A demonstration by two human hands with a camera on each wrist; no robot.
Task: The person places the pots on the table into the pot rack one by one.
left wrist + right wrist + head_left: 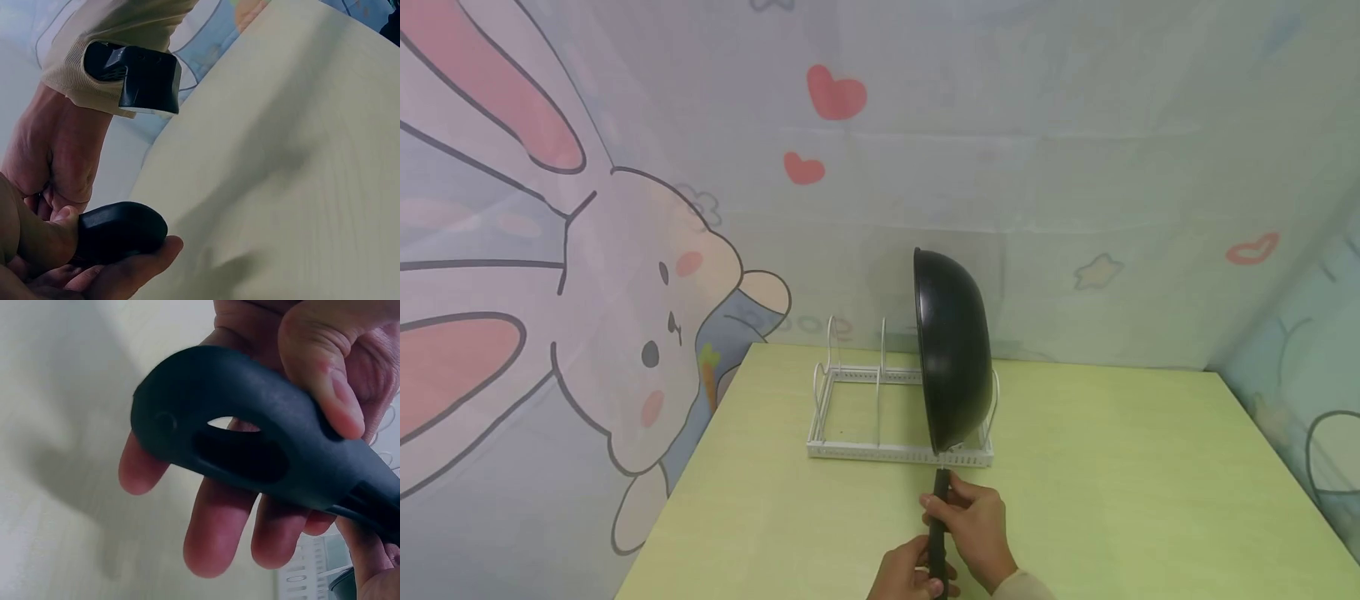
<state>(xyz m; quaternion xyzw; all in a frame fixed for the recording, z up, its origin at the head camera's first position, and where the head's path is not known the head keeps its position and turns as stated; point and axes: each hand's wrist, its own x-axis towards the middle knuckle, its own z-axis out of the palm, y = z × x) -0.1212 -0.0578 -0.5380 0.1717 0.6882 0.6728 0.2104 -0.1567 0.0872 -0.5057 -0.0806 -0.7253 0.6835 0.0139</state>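
A black wok [955, 350] stands on its edge, its rounded underside facing right, overlapping the right part of a white wire rack [850, 452] in the head view. Its dark handle [937, 546] points toward me. Close to the pan, my right hand [977, 521] pinches the handle between thumb and fingers. Lower down, my left hand [901, 571] holds the handle's end. The right wrist view shows that end, with its oval hanging hole, lying across the left fingers [215, 531] under the thumb. In the left wrist view the handle tip [122, 231] rests in the fingers.
The rack has upright wire dividers [880, 383] on its left and middle. It stands near the back of a pale yellow-green table [1120, 483]. Behind the table hangs a printed cloth [1045, 167] with a rabbit and hearts. A black camera [150, 78] sits on the right sleeve.
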